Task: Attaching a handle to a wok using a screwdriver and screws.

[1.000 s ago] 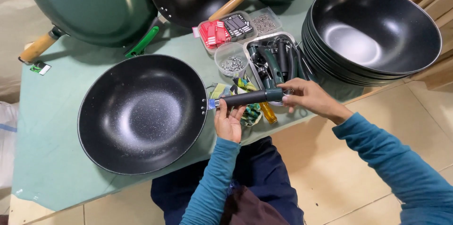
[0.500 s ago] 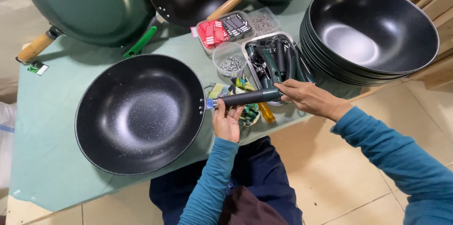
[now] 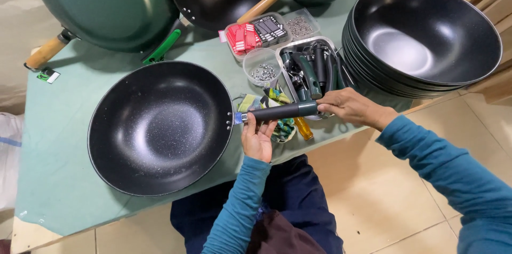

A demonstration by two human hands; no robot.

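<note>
Both hands, left hand (image 3: 258,138) and right hand (image 3: 349,108), grip the dark handle (image 3: 282,110) on the black wok (image 3: 160,126).

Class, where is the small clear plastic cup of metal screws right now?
In the head view, the clear plastic cup of screws stands mid-table, between the red-and-black clip tray and the dark handle.

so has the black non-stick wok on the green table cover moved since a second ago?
Cannot tell. The black wok sits slightly left in frame, but so does the red clip tray, so it looks like camera shift.
</note>
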